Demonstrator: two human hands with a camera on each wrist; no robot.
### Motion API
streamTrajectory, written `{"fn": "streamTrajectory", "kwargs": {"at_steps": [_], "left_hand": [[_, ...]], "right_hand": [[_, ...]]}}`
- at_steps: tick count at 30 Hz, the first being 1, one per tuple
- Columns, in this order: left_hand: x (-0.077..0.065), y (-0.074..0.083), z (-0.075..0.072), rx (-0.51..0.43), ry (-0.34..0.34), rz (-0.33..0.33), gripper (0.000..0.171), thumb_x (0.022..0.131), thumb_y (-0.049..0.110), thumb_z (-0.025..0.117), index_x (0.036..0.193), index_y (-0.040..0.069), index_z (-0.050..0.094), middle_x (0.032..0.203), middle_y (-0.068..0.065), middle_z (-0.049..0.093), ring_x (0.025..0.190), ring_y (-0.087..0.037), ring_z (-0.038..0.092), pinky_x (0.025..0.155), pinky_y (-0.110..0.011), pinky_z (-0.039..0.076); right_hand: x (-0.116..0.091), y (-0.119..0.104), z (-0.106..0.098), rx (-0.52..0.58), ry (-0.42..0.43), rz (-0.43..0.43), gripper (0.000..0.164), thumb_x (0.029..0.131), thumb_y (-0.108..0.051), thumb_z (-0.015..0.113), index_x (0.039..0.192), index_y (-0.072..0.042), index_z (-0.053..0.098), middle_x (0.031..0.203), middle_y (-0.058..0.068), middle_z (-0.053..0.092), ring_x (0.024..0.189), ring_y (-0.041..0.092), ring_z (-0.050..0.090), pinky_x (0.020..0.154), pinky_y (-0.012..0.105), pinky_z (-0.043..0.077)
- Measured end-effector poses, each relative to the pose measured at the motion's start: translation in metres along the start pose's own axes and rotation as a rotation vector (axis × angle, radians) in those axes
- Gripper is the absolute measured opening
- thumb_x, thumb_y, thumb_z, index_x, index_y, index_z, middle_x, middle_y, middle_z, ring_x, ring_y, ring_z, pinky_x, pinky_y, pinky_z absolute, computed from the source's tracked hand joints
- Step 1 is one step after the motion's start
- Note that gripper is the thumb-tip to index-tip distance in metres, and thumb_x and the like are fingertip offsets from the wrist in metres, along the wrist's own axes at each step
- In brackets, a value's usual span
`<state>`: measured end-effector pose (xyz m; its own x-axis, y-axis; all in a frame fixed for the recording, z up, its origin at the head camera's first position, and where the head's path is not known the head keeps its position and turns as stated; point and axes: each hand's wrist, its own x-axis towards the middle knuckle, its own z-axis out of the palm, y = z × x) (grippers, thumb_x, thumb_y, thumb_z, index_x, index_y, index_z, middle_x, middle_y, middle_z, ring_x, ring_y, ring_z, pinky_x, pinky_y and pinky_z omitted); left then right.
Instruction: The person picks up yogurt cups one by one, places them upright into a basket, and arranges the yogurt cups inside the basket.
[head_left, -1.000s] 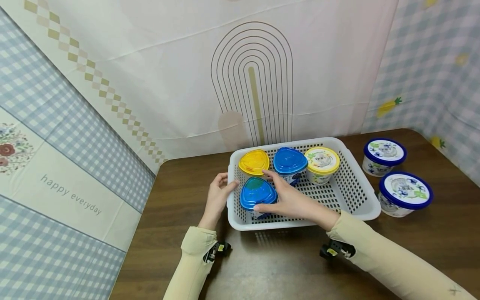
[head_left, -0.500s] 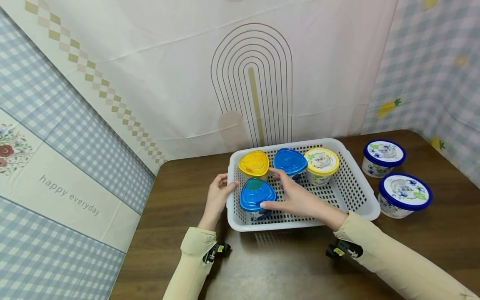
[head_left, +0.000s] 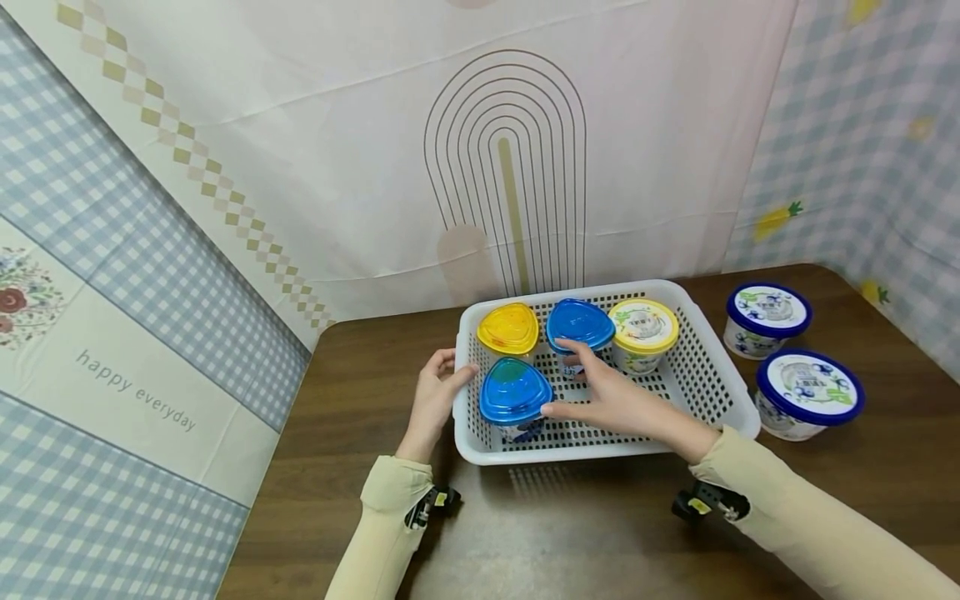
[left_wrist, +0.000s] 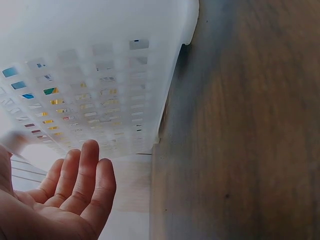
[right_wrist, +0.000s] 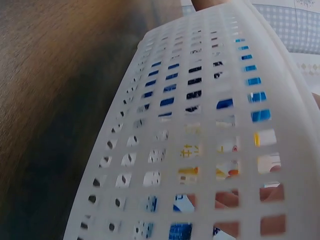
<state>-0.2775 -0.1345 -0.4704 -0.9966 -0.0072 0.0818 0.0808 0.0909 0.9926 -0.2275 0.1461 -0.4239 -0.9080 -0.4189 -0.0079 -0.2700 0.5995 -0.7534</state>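
A white plastic basket [head_left: 592, 450] holds several lidded tubs. My left hand [head_left: 433, 396] grips its left rim, thumb over the edge and fingers outside; the left wrist view shows those fingers [left_wrist: 87, 172] by the perforated wall. My right hand [head_left: 611, 400] is over the basket, thumb and fingers spread, holding nothing. Its thumb tip is just right of the front blue-lidded tub [head_left: 516, 392]. The forefinger overlaps the rear blue-lidded tub [head_left: 580, 323]. A tub with a rounded-triangle yellow lid [head_left: 507, 327] stands back left, and a round yellow-lidded tub [head_left: 645, 325] beyond the blue one.
Two round tubs with dark blue lids, a rear tub [head_left: 768, 308] and a front tub [head_left: 808, 386], stand on the brown table [head_left: 555, 533] right of the basket. A patterned cloth [head_left: 360, 167] hangs behind the table.
My right hand has drawn away from the front blue-lidded tub toward the right, its fingers leaving that lid. The left hand stays at the rim and the tubs keep their places.
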Motion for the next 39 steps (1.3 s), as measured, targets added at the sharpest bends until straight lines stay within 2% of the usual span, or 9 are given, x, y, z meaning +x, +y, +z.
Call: {"fn": "streamTrajectory", "kwargs": {"at_steps": [9, 17, 27, 32, 34, 39], "left_hand": [[-0.001, 0.001, 0.0, 0.011, -0.003, -0.005, 0.035, 0.091, 0.015, 0.073, 0.12, 0.0, 0.06, 0.1, -0.011, 0.064, 0.084, -0.018, 0.065, 0.075, -0.03, 0.06], [-0.001, 0.001, 0.001, 0.018, -0.009, -0.007, 0.038, 0.091, 0.016, 0.074, 0.123, -0.001, 0.06, 0.101, -0.01, 0.064, 0.084, -0.017, 0.065, 0.076, -0.03, 0.059], [-0.001, 0.0, 0.0, 0.024, -0.004, 0.026, 0.036, 0.09, 0.015, 0.072, 0.12, -0.002, 0.06, 0.101, -0.012, 0.065, 0.085, -0.017, 0.064, 0.073, -0.028, 0.058], [0.001, -0.001, 0.0, 0.008, -0.009, 0.018, 0.036, 0.09, 0.012, 0.072, 0.12, -0.004, 0.06, 0.099, -0.011, 0.065, 0.084, -0.014, 0.063, 0.072, -0.025, 0.057], [-0.002, 0.005, 0.0, 0.013, -0.018, 0.009, 0.036, 0.091, 0.01, 0.071, 0.12, -0.006, 0.059, 0.099, -0.01, 0.064, 0.083, -0.014, 0.063, 0.071, -0.025, 0.057], [-0.003, 0.005, 0.0, 0.019, -0.007, 0.013, 0.034, 0.09, 0.012, 0.072, 0.119, -0.003, 0.061, 0.098, -0.012, 0.064, 0.083, -0.016, 0.064, 0.072, -0.028, 0.059]], "right_hand": [[-0.01, 0.005, -0.016, 0.002, 0.006, -0.007, 0.102, 0.091, -0.054, 0.07, 0.16, -0.012, 0.008, 0.148, 0.028, 0.044, 0.126, 0.046, 0.054, 0.097, 0.06, 0.049], [-0.018, 0.002, -0.037, -0.002, 0.06, 0.0, 0.101, 0.091, -0.051, 0.07, 0.16, -0.011, 0.008, 0.142, 0.028, 0.049, 0.124, 0.047, 0.055, 0.092, 0.058, 0.052], [-0.029, 0.01, -0.056, -0.008, 0.075, 0.025, 0.098, 0.095, -0.048, 0.067, 0.16, -0.011, 0.004, 0.141, 0.03, 0.051, 0.124, 0.049, 0.055, 0.095, 0.061, 0.049], [-0.034, 0.015, -0.063, -0.003, 0.088, 0.03, 0.095, 0.096, -0.045, 0.066, 0.16, -0.011, 0.005, 0.14, 0.03, 0.052, 0.123, 0.049, 0.055, 0.093, 0.06, 0.051], [-0.036, 0.016, -0.066, -0.002, 0.097, 0.027, 0.093, 0.097, -0.043, 0.066, 0.159, -0.011, 0.005, 0.14, 0.031, 0.051, 0.123, 0.049, 0.055, 0.093, 0.06, 0.051], [-0.042, 0.015, -0.077, -0.026, 0.125, 0.046, 0.093, 0.097, -0.043, 0.066, 0.16, -0.011, 0.005, 0.14, 0.031, 0.05, 0.125, 0.048, 0.054, 0.095, 0.06, 0.049]]}}
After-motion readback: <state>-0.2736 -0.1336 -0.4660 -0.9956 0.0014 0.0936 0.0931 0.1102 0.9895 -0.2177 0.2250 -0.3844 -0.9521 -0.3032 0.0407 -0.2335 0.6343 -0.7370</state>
